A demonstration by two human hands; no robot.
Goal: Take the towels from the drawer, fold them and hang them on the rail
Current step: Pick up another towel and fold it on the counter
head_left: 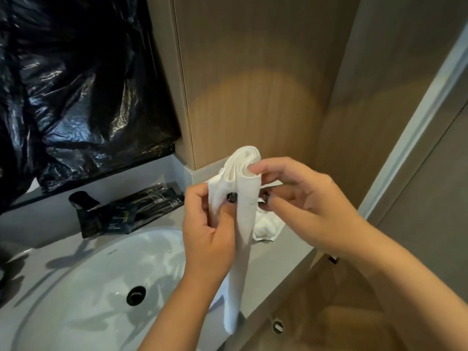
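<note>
A small white towel [243, 196], folded lengthwise into a narrow strip, hangs upright in front of me above the counter. My left hand [210, 224] grips its middle, thumb across the front. My right hand [301, 196] pinches the looped top of the towel between thumb and fingertips. The towel's lower end dangles to the counter's front edge. A second white towel [268, 226] lies crumpled on the counter behind the hands, partly hidden. No rail or open drawer is in view.
A white basin [83, 279] with a black drain is sunk in the grey counter [276, 257] at lower left. Dark packets [131, 211] and a black tap [82, 200] sit behind it. Black plastic sheeting [71, 84] covers the wall. Wood panels stand ahead and right.
</note>
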